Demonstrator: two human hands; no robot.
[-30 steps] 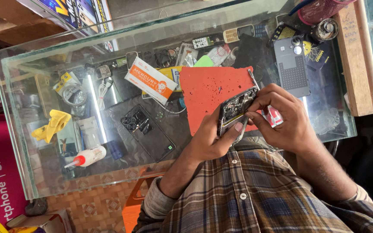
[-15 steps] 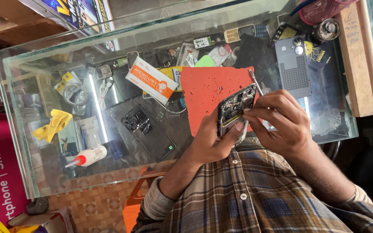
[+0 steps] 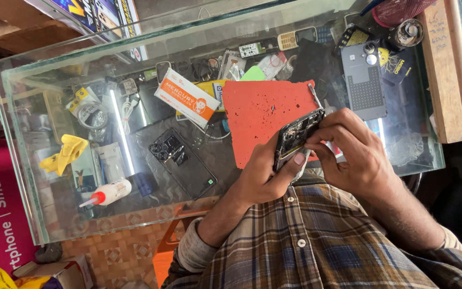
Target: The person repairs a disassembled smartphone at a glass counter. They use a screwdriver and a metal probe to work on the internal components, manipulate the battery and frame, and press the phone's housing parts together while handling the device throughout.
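My left hand grips an opened phone with its back cover off and its inner parts showing, thumb pressed on its lower end. My right hand is closed over the phone's right edge, fingertips pinching at its inner frame. A small red and white piece shows under the right palm; I cannot tell what it is. Both hands hover over the near edge of a red work mat on the glass counter. Metal tweezers lie at the mat's right edge.
On the glass lie a dark phone back cover, an orange and white box, a grey phone, a white glue bottle and a yellow cloth. A wooden block stands at the right. Small parts fill the shelf below.
My right hand has closed in over the phone's edge, covering most of the red and white piece. The phone has tilted slightly in my left hand.
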